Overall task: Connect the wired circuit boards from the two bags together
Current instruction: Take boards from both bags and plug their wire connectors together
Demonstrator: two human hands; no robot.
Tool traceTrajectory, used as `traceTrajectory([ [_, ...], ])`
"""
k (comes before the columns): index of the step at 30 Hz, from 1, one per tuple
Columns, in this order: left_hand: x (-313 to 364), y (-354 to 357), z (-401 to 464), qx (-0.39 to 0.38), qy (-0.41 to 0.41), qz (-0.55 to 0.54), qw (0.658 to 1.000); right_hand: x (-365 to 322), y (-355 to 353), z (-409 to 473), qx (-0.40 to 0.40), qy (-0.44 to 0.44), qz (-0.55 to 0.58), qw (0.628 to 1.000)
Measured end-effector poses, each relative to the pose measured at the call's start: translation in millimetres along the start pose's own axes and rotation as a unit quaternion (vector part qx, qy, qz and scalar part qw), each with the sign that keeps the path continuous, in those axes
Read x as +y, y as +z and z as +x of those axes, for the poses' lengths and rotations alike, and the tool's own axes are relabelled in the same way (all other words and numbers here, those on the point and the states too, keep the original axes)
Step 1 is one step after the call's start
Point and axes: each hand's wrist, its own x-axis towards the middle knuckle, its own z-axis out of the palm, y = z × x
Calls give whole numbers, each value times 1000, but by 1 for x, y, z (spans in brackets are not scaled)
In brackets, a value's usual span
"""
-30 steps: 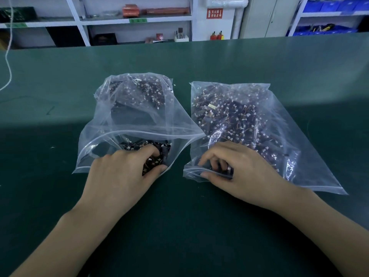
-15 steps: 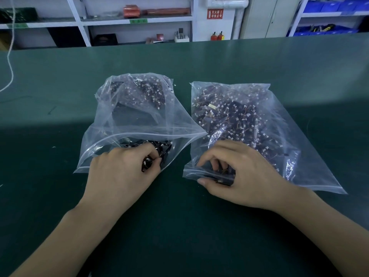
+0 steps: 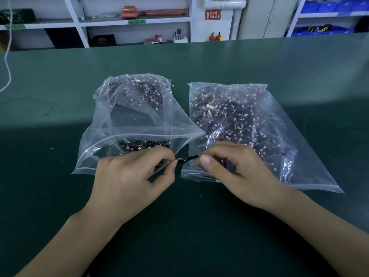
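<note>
Two clear plastic bags lie side by side on the green table, each full of small dark circuit boards with thin wires and white connectors. The left bag (image 3: 127,124) has its mouth open toward me. The right bag (image 3: 259,136) lies flat. My left hand (image 3: 129,176) pinches a small dark wired board (image 3: 186,159) between thumb and forefinger, in the gap between the two bags. My right hand (image 3: 235,172) holds another dark board (image 3: 229,165) in curled fingers at the right bag's mouth, its thumb close to the left board's tip.
The green table (image 3: 60,196) stretches wide on all sides. A white cord (image 3: 8,62) hangs at the far left. Beyond the far edge stand white shelves (image 3: 135,21) with boxes and blue bins (image 3: 327,31).
Both hands have drawn out of the bag mouths and moved toward each other. The left hand now holds a board in the open between the bags.
</note>
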Motion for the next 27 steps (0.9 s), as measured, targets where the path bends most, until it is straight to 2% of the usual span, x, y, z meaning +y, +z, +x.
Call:
traceTrajectory([
  [6, 7, 4, -3, -22, 54, -26, 998, -8, 0, 1, -11, 20, 86, 996],
  [9, 7, 5, -3, -28, 57, -32, 997, -8, -1, 1, -13, 24, 88, 996],
  [15, 8, 3, -5, -54, 14, -107, 993, -5, 0, -2, -5, 12, 64, 998],
  [20, 8, 7, -6, -72, -51, -105, 991, -4, 1, -1, 3, -19, 50, 999],
  [27, 6, 11, -8, -85, -54, -132, 986, 1, 3, -1, -2, -41, 45, 998],
])
